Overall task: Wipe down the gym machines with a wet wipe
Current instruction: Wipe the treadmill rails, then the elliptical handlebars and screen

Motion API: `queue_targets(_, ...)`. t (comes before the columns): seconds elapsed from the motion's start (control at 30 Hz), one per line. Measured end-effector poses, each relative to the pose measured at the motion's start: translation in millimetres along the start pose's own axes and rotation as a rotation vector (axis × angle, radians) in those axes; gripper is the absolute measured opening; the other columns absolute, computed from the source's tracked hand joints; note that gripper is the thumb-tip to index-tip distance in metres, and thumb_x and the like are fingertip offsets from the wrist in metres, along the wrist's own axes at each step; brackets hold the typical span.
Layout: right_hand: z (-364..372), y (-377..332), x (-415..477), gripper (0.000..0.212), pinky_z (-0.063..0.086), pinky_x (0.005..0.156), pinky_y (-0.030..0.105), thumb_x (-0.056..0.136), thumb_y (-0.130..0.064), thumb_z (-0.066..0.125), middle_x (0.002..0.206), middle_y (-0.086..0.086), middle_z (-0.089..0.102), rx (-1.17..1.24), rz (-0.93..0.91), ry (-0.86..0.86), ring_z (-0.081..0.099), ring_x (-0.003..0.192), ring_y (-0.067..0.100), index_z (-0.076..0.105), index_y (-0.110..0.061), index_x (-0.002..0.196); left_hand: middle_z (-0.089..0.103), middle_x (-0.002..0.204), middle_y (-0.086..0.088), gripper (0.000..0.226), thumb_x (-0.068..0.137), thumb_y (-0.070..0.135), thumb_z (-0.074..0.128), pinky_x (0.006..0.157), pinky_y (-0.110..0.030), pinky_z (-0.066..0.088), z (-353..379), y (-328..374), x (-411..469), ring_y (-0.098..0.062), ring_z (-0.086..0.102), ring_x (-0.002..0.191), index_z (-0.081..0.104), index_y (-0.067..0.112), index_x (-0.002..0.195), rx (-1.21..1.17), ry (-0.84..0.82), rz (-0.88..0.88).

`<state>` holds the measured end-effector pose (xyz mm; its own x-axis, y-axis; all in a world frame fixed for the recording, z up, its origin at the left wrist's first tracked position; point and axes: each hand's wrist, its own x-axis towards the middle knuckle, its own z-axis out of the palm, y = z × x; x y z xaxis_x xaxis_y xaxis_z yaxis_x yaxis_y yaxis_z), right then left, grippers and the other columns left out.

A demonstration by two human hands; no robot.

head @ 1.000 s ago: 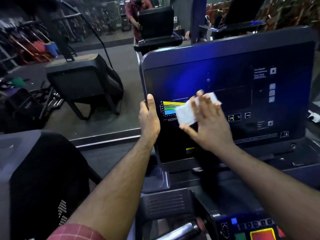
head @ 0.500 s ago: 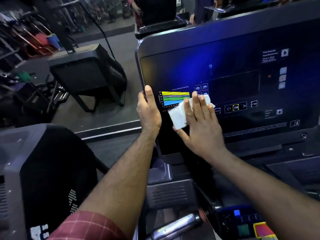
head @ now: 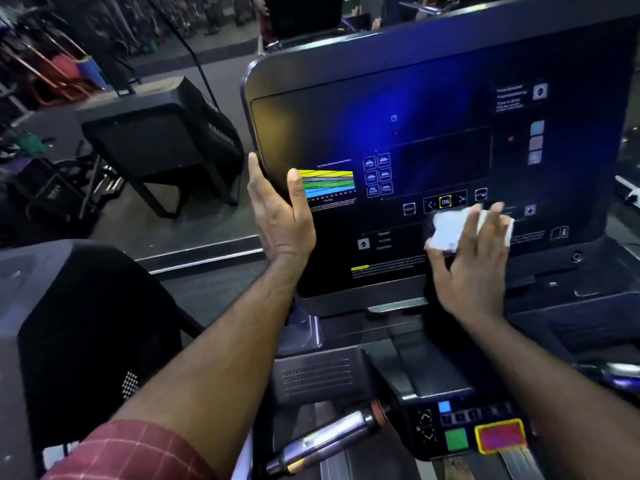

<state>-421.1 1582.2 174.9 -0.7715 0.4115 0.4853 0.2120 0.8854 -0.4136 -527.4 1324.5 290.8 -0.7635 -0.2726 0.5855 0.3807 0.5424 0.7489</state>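
Observation:
A dark treadmill console screen fills the upper right of the head view, with a coloured chart and small icons lit on it. My left hand grips the screen's left edge, thumb on the front and fingers behind. My right hand presses a folded white wet wipe flat against the lower part of the screen, just below the OK button row. The fingers are spread over the wipe and cover part of it.
Below the screen lie the treadmill's control deck with green and red buttons and a metal handlebar. A black machine housing stands at lower left, another treadmill console behind it. Gym gear lines the far wall.
My right hand has slid the wipe to the right and down across the screen, uncovering the chart and icons. My left hand stays on the screen's left edge. The camera has moved closer.

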Motion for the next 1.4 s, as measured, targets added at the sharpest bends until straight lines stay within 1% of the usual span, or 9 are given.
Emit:
queue_targets(0.13,9.9,-63.7,4.1,0.086,0.009,0.127,0.059,0.105,-0.051,0.043,0.171,0.024,-0.006,0.159,0.263,0.096,0.006,0.157,0.047,-0.001,-0.009,0.166,0.011,0.172,-0.024,0.076,0.109,0.041,0.048,0.131,-0.044,0.015,-0.4,4.7,-4.2,-0.033,0.014,0.161,0.016,0.001,0.165,0.274,-0.018,0.312)
queue_targets(0.27,11.2,-66.1,-41.6,0.089,0.010,0.127,0.053,0.100,-0.057,0.053,0.175,0.001,-0.005,-0.061,-0.515,-0.175,0.004,0.161,0.029,0.004,-0.026,0.167,0.002,0.171,-0.029,0.078,0.108,0.044,0.048,0.128,-0.058,0.014,1.0,5.4,-4.3,-0.040,0.005,0.161,0.015,0.004,0.167,0.417,-0.058,0.342)
queue_targets(0.33,-1.0,-39.6,-16.9,0.087,0.014,0.127,0.051,0.097,-0.053,0.058,0.175,-0.001,0.003,-0.117,-0.619,-0.164,0.012,0.160,0.025,0.011,-0.031,0.167,0.000,0.171,-0.031,0.077,0.108,0.042,0.050,0.129,-0.057,0.014,-1.0,6.8,-1.2,-0.042,0.003,0.161,0.016,0.005,0.167,0.398,-0.080,0.369)
queue_targets(0.53,-29.8,-73.0,62.7,0.081,0.014,0.124,0.065,0.106,-0.055,0.035,0.172,0.018,-0.012,0.135,0.172,0.106,-0.003,0.159,0.040,-0.004,-0.017,0.166,-0.001,0.174,-0.024,0.074,0.108,0.046,0.046,0.132,-0.050,0.006,-6.3,34.1,43.0,-0.041,-0.002,0.161,0.020,0.010,0.167,0.471,-0.131,0.418)
queue_targets(0.7,-18.7,-151.7,54.5,0.083,0.007,0.127,0.053,0.099,-0.057,0.046,0.175,0.003,-0.004,-0.057,-0.516,-0.012,0.002,0.161,0.029,0.011,-0.024,0.167,0.005,0.176,-0.014,0.076,0.108,0.058,0.031,0.130,-0.056,-0.001,2.2,67.7,92.2,-0.035,0.000,0.162,0.016,0.014,0.168,0.673,-0.159,0.509)
queue_targets(0.8,-31.3,-144.2,84.7,0.083,0.013,0.127,0.050,0.096,-0.060,0.049,0.175,-0.003,0.004,-0.082,-0.692,0.002,0.009,0.161,0.022,0.018,-0.029,0.166,0.032,0.170,-0.005,0.071,0.108,0.061,0.026,0.130,-0.055,0.003,14.9,95.4,111.2,-0.027,0.021,0.159,0.029,0.019,0.165,0.701,-0.221,0.586)
queue_targets(1.07,-57.3,-65.3,115.8,0.078,0.015,0.124,0.063,0.105,-0.052,0.035,0.173,0.018,-0.002,0.175,0.291,0.215,0.003,0.159,0.039,0.002,-0.018,0.167,0.063,0.143,-0.001,0.053,0.111,0.051,0.027,0.117,-0.050,0.030,36.0,135.6,125.3,-0.028,0.055,0.133,0.057,0.023,0.143,0.651,-0.325,0.581)
queue_targets(1.27,-43.0,-179.9,110.7,0.073,0.014,0.128,0.052,0.095,-0.060,0.051,0.167,0.005,0.033,-0.025,-0.687,0.029,0.013,0.160,0.030,0.041,-0.025,0.159,0.070,0.112,-0.003,0.062,0.108,0.059,0.019,0.098,-0.050,0.040,41.5,154.7,134.7,-0.029,0.063,0.113,0.069,0.023,0.111,0.673,-0.406,0.490)
queue_targets(1.4,-65.8,-133.7,164.3,0.082,0.011,0.127,0.049,0.094,-0.067,0.043,0.172,0.008,0.020,-0.088,-0.566,0.087,0.013,0.159,0.029,0.031,-0.024,0.163,0.071,0.114,-0.005,0.066,0.105,0.062,0.016,0.097,-0.049,0.040,42.4,155.0,134.1,-0.032,0.062,0.113,0.070,0.023,0.110,0.684,-0.393,0.470)
